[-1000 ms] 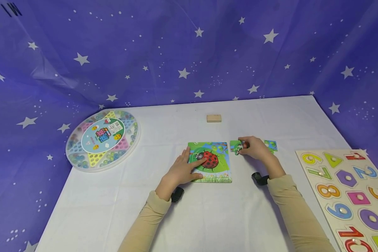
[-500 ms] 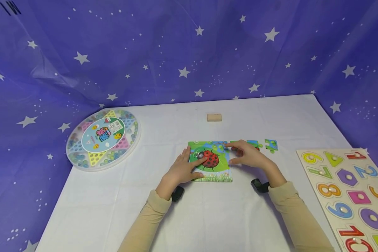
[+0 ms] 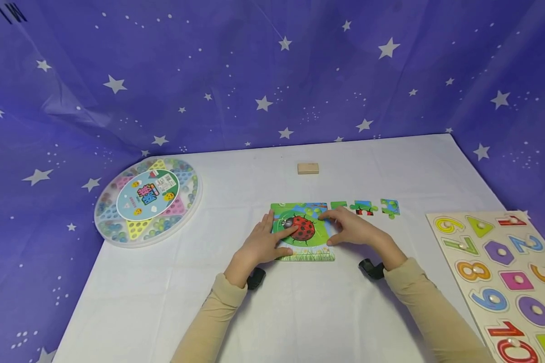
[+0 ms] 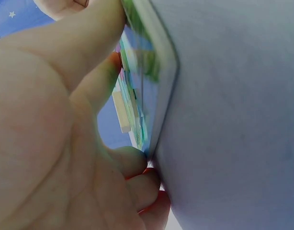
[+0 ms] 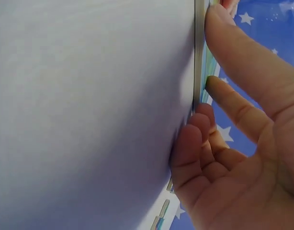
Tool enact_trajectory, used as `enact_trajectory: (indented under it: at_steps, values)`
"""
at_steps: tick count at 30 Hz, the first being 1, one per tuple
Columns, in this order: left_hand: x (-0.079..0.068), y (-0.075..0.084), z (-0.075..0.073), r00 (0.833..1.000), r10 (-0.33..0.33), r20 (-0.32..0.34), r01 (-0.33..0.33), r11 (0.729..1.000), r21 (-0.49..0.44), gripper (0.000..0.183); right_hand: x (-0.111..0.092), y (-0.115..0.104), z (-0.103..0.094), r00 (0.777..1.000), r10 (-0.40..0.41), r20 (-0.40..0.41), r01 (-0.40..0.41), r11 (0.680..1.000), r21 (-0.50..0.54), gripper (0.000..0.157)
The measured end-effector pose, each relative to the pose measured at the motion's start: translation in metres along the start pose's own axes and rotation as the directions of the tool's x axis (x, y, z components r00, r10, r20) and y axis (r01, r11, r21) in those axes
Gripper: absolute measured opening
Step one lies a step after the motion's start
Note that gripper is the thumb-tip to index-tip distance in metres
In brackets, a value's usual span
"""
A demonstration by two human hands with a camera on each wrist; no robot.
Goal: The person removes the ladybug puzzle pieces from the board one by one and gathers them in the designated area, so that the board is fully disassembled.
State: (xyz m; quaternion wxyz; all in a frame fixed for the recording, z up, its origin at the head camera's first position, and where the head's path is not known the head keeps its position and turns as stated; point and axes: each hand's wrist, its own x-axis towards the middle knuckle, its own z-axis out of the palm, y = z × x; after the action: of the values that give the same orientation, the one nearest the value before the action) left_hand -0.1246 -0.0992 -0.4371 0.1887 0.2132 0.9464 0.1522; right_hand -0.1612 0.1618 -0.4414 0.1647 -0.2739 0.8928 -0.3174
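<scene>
A square ladybug jigsaw puzzle (image 3: 321, 234) lies flat on the white-covered table. Over its left side rests my left hand (image 3: 263, 242), fingers spread, with the index fingertip on the ladybug picture. In the left wrist view, fingertips (image 4: 132, 160) lie along the puzzle's edge. My right hand (image 3: 351, 227) is at the opposite side, its thumb at the right edge and its index finger reaching onto the picture. The right wrist view shows the lower fingers (image 5: 187, 148) loosely bent beside that edge. Beyond the right hand lie loose jigsaw pieces (image 3: 364, 207), one partly hidden by it.
A small wooden block (image 3: 308, 168) lies behind the puzzle. At the left is a round Chinese checkers set (image 3: 191, 212) with marbles under a clear cover. A wooden number-and-shape peg board (image 3: 477, 252) occupies the right side. A purple starry cloth (image 3: 236, 65) stands behind the table.
My right hand has moved left from the loose pieces to the puzzle's right edge. One loose piece, with red on it, now lies uncovered. My left hand has stayed put.
</scene>
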Motion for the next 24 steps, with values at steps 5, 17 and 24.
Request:
enact_trajectory:
  at_steps: [5,17,24]
  values:
    - [0.001,0.0,0.0,1.0,0.001,-0.005,-0.001,1.0,-0.003,0.062,0.002,0.001,0.0,1.0,0.007,-0.009,-0.007,1.0,0.013,0.056]
    - [0.001,-0.002,0.004,1.0,0.008,-0.02,-0.008,1.0,-0.006,0.063,0.001,-0.006,0.001,1.0,0.012,0.0,-0.012,0.997,0.08,0.054]
    - [0.001,-0.002,0.004,1.0,0.019,-0.022,-0.02,1.0,-0.003,0.063,0.003,-0.01,0.003,1.0,0.018,0.021,-0.02,0.99,0.14,0.054]
